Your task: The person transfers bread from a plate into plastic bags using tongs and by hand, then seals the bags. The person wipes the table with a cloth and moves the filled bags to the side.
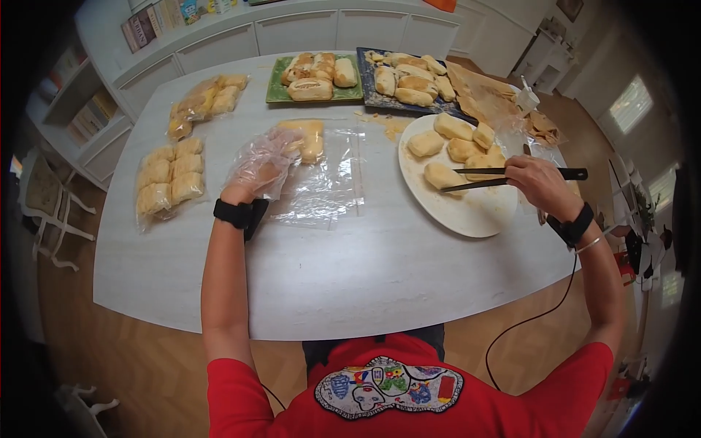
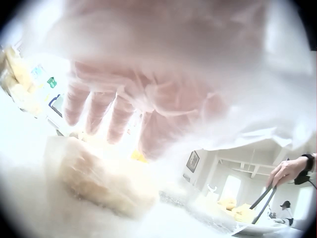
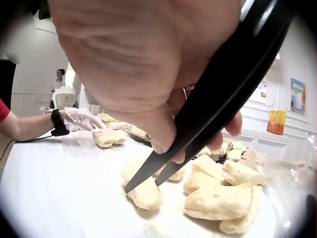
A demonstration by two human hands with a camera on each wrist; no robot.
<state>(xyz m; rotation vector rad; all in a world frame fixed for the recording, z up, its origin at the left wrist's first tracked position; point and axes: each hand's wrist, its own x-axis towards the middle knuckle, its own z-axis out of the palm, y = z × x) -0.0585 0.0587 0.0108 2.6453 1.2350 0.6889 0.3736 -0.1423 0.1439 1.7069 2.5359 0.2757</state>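
Observation:
My right hand (image 1: 542, 182) grips a pair of black tongs (image 1: 562, 174). The tong tips stand either side of a pale bread roll (image 3: 147, 193) near the front left of the white plate's (image 1: 467, 225) pile. A clear plastic glove covers my left hand (image 1: 261, 164), whose fingers reach out loosely over the bag in the left wrist view (image 2: 121, 106). Just past those fingertips, bread rolls (image 1: 312, 140) lie in the far left part of a clear plastic bag (image 1: 332, 193). The bag's near part lies flat on the table.
Two filled bags of rolls (image 1: 171, 175) lie at the left of the table (image 1: 321, 285). Behind stand a green plate (image 1: 277, 91) and a dark blue tray (image 1: 369, 98) of baked bread. Brown paper (image 1: 471, 91) and a white cup (image 1: 526, 98) are at the back right.

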